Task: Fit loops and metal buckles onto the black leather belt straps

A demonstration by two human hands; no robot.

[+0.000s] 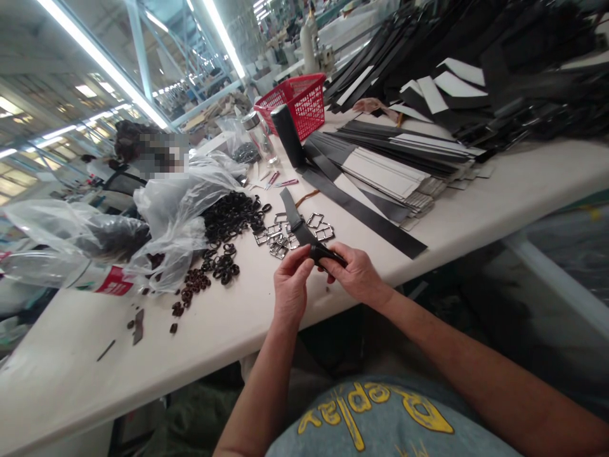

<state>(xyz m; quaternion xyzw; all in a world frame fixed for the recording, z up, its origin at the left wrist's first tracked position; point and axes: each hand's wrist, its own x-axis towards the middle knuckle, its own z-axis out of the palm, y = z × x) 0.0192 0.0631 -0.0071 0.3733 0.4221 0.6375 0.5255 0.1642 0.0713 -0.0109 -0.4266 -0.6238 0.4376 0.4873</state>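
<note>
Both my hands meet over the near edge of the table on one dark strap (pixel 304 235), which looks like leather. My left hand (pixel 292 279) pinches it between thumb and fingers. My right hand (pixel 356 273) is closed round its folded near end. The far end of the strap rises away from me, with a dark loop round it partway along. Just beyond my hands lie several metal buckle frames (pixel 276 238). A heap of black loops (pixel 228 219) is to their left, and small brown loops (pixel 195 282) are scattered nearer to me.
Stacked strips (pixel 385 168) and a long black strip (pixel 366 212) lie to the right. Behind stand a red basket (pixel 311 105), a black cylinder (pixel 288 136) and a glass bottle (pixel 259 139). Clear plastic bags (pixel 171 203) and a plastic bottle (pixel 80 276) occupy the left.
</note>
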